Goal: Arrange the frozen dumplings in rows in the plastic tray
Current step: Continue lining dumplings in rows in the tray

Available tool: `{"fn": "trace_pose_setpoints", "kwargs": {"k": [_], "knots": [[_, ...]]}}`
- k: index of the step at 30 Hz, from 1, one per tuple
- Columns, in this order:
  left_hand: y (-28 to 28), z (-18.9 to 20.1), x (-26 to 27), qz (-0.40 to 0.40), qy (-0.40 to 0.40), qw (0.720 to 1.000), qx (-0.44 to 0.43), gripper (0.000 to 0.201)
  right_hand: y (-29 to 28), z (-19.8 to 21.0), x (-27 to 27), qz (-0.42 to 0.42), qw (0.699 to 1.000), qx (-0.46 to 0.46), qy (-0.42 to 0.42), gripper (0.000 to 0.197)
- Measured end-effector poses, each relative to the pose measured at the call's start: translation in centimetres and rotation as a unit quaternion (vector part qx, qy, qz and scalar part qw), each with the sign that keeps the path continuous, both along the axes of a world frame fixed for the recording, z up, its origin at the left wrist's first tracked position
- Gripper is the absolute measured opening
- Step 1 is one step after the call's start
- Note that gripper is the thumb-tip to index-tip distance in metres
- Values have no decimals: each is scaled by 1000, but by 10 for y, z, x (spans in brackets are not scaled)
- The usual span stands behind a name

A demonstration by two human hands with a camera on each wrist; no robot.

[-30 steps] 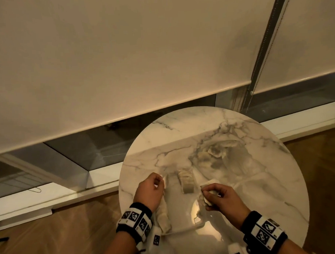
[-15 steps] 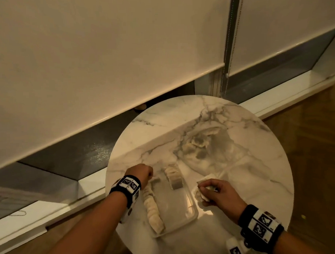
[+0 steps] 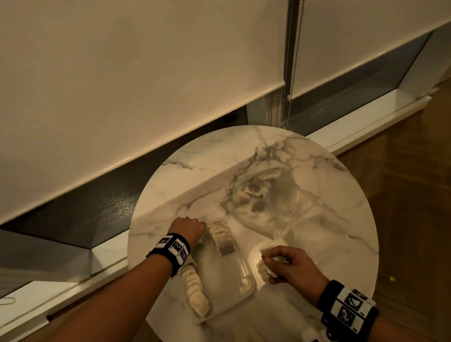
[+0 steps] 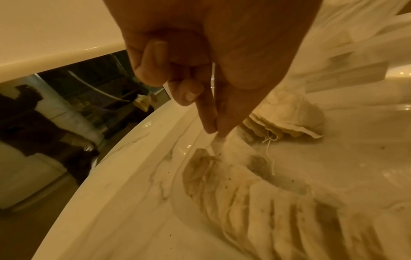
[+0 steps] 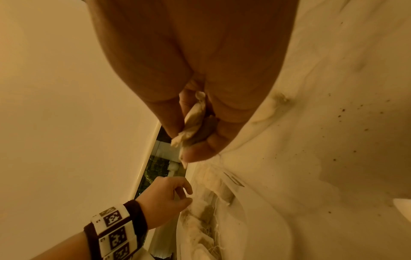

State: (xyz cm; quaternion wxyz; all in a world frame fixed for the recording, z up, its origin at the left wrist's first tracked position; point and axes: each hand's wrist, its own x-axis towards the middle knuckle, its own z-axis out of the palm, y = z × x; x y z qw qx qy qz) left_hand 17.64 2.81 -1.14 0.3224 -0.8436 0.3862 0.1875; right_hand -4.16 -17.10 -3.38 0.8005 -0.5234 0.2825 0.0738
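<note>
Round marble table (image 3: 322, 193) stands against a window ledge (image 3: 358, 120), with a drawn roller blind (image 3: 114, 85) and its bead chain (image 3: 289, 66) behind, at 12 o'clock from the table. Wooden floor (image 3: 424, 189) lies at 3 o'clock.

Clear plastic tray (image 3: 249, 290) sits on the near half of the table, at about 7 o'clock from its centre. One row of dumplings (image 3: 196, 290) lies along the tray's left wall. A second, shorter row (image 3: 223, 237) lies at the tray's far end, apart from the first. Bare tray floor shows between and to the right of the two rows.

Left hand (image 3: 188, 228) is at the tray's far left corner, 10 o'clock from the tray's centre. In the left wrist view its thumb and forefinger are pinched together on a small pale tip at the far end of the left row (image 4: 255, 198); what that tip is cannot be told. Its forearm crosses over the near part of that row in the head view and hides some of it.

Right hand (image 3: 289, 265) is just beside the tray's right wall, at 3 o'clock from the tray, low over the table. It grips one dumpling (image 5: 193, 121) between thumb and fingers.

A crumpled clear bag (image 3: 261, 195) with loose dumplings lies at the table's centre, at 1 o'clock from the tray, well apart from both hands
</note>
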Motion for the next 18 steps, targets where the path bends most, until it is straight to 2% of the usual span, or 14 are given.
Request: {"fn": "trace_pose_setpoints", "kwargs": {"k": [4,6,8,11,13,15,18], "knots": [[7,7,-3,90,-12,990,-104,39,-3,1,-1,2,1000,1,-2,7],[15,11,-4,176,-22,963,-201,29,-5,2,0,2,1000,-1,-3,7],[27,14,-11,281,-21,909,-308,14,-7,4,2,4,1000,3,-4,7],[40,16,-33,411,8,786,-463,5,-9,8,7,28,1000,1,-6,9],[41,15,-55,452,40,716,-530,5,-10,13,9,49,999,-1,-6,11],[39,10,-76,478,77,668,-565,5,-9,18,13,73,997,-2,-6,10],[32,-3,-105,504,127,628,-579,10,-7,24,19,101,995,2,-8,12]]}}
